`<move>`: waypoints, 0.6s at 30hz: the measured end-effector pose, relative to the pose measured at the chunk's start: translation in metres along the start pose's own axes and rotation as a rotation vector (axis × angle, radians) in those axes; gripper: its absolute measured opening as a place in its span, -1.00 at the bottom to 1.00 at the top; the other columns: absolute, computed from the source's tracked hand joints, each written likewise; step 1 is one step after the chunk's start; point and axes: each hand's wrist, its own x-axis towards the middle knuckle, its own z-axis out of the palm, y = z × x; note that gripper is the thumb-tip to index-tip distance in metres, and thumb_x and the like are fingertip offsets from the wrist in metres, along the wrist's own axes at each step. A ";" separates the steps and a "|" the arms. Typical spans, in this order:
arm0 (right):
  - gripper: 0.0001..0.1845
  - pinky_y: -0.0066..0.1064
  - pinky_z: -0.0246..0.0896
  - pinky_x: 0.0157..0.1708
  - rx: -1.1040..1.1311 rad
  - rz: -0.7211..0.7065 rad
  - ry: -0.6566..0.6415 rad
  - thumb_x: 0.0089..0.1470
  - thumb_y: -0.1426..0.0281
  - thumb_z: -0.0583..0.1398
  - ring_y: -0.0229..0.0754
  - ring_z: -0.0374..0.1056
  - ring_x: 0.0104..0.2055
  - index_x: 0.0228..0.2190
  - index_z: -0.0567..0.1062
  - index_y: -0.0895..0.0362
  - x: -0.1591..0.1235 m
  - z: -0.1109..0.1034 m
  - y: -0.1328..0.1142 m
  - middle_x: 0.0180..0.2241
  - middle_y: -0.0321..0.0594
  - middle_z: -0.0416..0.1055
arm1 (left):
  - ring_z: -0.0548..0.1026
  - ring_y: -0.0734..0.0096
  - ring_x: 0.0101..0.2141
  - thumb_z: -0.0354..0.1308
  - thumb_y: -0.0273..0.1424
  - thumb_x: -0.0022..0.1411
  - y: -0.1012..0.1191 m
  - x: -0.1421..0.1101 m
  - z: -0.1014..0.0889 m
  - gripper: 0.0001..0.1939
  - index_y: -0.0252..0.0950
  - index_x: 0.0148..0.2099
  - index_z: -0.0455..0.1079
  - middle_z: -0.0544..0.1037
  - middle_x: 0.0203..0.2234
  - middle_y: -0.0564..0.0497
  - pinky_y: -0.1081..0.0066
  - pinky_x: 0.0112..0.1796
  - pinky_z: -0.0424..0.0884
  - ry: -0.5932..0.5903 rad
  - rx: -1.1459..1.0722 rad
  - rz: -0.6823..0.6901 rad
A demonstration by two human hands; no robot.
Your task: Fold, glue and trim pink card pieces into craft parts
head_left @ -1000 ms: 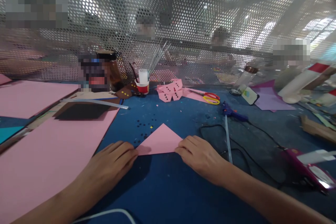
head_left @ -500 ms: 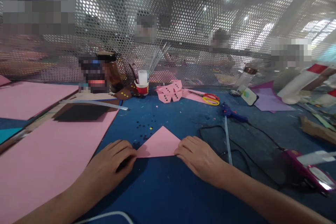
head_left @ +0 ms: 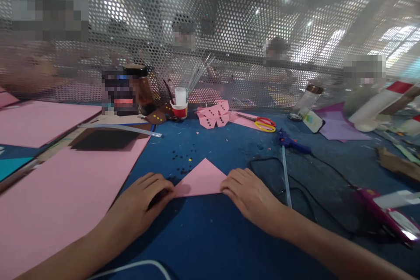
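A pink paper triangle (head_left: 201, 179) lies flat on the blue table (head_left: 213, 236), its tip pointing away from me. My left hand (head_left: 144, 201) rests at the triangle's left corner, fingers curled and pressed on the paper edge. My right hand (head_left: 249, 194) presses its fingertips on the right corner. Both hands hold the folded paper down.
A large pink sheet (head_left: 55, 197) lies left, with black paper (head_left: 101, 139) and a clear stick (head_left: 118, 127) behind it. Folded pink pieces (head_left: 213, 114), scissors (head_left: 265, 123), a cup (head_left: 179, 107) and a blue glue gun (head_left: 290, 142) with its cable sit farther back. A perforated screen (head_left: 229, 30) closes the far edge.
My left hand's fingers have curled in from flat and slid slightly right along the triangle's left corner. The right hand and the paper have barely moved.
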 end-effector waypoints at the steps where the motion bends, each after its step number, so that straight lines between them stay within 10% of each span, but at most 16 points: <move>1: -0.86 -0.26 0.06 -0.18 -0.002 0.008 0.010 0.36 0.47 0.10 -0.12 0.31 -0.19 -0.20 0.47 0.10 0.001 0.001 0.000 -0.21 -0.22 0.45 | 0.46 0.30 -0.27 -0.01 -0.21 0.48 0.000 0.000 0.000 -0.72 -0.21 -0.19 0.44 0.53 -0.32 0.03 0.36 -0.24 0.38 0.000 -0.001 -0.007; 18: -0.90 -0.24 0.08 -0.15 0.024 0.164 0.028 0.30 0.51 0.18 -0.11 0.34 -0.16 -0.26 0.47 0.10 0.003 0.004 0.002 -0.21 -0.24 0.45 | 0.45 0.25 -0.17 -0.04 -0.35 0.50 -0.006 -0.002 0.007 -0.76 -0.19 -0.08 0.47 0.53 -0.17 -0.02 0.23 -0.11 0.36 0.004 0.110 0.069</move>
